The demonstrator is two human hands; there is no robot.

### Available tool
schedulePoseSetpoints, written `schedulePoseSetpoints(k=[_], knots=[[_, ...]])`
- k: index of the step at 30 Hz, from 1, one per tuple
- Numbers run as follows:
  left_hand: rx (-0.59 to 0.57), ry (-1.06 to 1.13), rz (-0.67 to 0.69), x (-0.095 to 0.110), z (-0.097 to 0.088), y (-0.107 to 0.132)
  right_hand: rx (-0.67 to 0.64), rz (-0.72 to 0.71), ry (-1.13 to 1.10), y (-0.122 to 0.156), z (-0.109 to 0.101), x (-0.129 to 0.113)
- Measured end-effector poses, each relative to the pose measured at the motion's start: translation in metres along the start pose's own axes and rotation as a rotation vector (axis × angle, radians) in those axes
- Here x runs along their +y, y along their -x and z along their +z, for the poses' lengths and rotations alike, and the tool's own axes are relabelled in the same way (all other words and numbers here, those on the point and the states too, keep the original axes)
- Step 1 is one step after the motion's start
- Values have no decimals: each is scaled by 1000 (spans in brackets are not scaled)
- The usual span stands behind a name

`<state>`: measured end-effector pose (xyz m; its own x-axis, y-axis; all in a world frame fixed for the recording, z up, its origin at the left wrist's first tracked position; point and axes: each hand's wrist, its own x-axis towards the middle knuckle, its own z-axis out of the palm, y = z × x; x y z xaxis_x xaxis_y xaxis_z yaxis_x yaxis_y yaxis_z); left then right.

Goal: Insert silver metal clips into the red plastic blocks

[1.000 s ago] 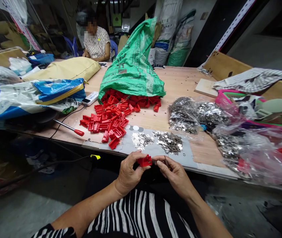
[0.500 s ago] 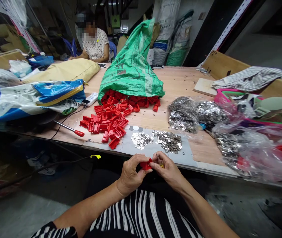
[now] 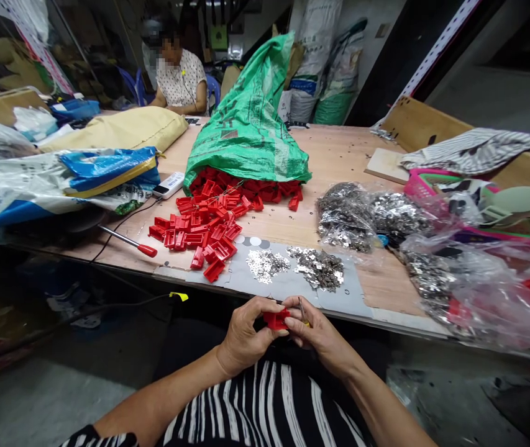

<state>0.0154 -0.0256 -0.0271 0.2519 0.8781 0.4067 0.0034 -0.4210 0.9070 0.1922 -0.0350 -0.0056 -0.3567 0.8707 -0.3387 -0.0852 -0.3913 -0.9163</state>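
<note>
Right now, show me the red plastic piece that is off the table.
The red plastic piece held between the left hand and right hand; the other red pieces lie on the wooden table.

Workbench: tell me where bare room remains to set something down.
Bare wood lies right of the green sack, behind the bagged metal parts, though small bits dot it. A strip runs between the gray mat and the clear bag. The red parts crowd the middle.
</note>
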Motion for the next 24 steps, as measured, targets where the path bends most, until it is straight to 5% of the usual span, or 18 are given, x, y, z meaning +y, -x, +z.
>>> schedulePoseSetpoints(k=[9, 17, 24], knots=[[136, 504, -321, -8, -13, -4, -29, 49, -1, -16, 9, -6], [333, 366, -351, -14, -22, -13, 374, -339, 1099, -55, -14, -28], [318, 317, -356, -17, -25, -12, 351, -373, 1309, -75, -14, -23]])
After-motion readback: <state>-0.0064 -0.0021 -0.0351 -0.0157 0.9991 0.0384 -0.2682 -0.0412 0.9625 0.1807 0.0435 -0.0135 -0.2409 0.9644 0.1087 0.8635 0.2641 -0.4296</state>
